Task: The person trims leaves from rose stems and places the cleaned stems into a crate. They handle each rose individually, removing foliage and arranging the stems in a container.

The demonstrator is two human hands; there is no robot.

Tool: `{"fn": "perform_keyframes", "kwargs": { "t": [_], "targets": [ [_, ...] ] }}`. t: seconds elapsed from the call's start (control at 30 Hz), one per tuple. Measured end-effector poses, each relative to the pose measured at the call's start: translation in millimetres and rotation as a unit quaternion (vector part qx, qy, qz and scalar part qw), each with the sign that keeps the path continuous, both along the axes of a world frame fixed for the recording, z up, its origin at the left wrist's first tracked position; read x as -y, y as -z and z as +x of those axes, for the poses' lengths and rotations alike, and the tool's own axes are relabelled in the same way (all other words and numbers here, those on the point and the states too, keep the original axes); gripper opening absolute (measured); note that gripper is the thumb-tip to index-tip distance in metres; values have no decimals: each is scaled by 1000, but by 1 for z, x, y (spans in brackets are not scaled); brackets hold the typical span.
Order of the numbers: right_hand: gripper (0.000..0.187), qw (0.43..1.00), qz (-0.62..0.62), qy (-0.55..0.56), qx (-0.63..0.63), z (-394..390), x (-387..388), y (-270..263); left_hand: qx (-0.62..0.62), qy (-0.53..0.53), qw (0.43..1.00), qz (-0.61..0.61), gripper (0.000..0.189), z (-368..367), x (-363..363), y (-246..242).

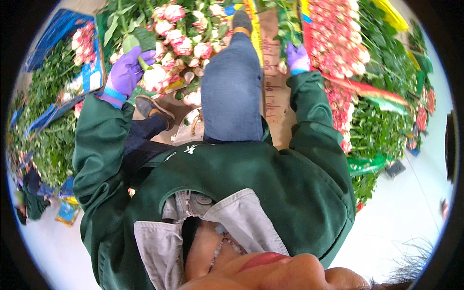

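My left hand [127,72], in a purple glove, holds a white-and-pink rose [156,77] by its green stem just behind the bloom. The bloom points towards me, and its leafy stem runs away to the top of the view. Beneath and beside it lie many loose white-and-pink roses [181,47]. My right hand [298,59], also gloved in purple, is closed around green rose leaves and stem [290,25] above a board with handwritten marks [272,78]. A small pale rose bloom [282,67] shows beside its fingers.
Packed pink-and-white rose heads [333,40] with red wrapping stand right of my right hand. Further rose bunches [47,87] in blue wrapping stand at the left. My knee [232,94] is between my hands; a shoe [156,110] rests below the left-hand roses. A person [34,199] is at the far left.
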State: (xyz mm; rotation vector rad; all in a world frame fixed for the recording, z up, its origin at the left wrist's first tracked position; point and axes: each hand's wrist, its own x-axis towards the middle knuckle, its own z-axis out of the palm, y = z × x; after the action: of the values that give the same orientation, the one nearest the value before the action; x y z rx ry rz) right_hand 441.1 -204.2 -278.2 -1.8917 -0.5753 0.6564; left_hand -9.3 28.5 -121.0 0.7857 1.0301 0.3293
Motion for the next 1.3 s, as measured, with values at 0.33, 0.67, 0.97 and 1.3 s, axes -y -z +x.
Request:
{"fn": "perform_keyframes", "kwargs": {
  "t": [0.33,0.67,0.97,1.3],
  "targets": [
    [19,963,265,49,15,-20,-13,-180,-11,-13,1000,22,41,-18,-33,71],
    [17,837,196,450,241,-62,440,-302,-5,-27,999,35,35,-21,-86,130],
    [26,702,-446,555,27,-65,754,-211,-40,31,999,-3,33,-39,-136,143],
    [40,708,-601,369,30,-79,779,-195,0,70,995,64,41,-44,-75,98]
  ]
}}
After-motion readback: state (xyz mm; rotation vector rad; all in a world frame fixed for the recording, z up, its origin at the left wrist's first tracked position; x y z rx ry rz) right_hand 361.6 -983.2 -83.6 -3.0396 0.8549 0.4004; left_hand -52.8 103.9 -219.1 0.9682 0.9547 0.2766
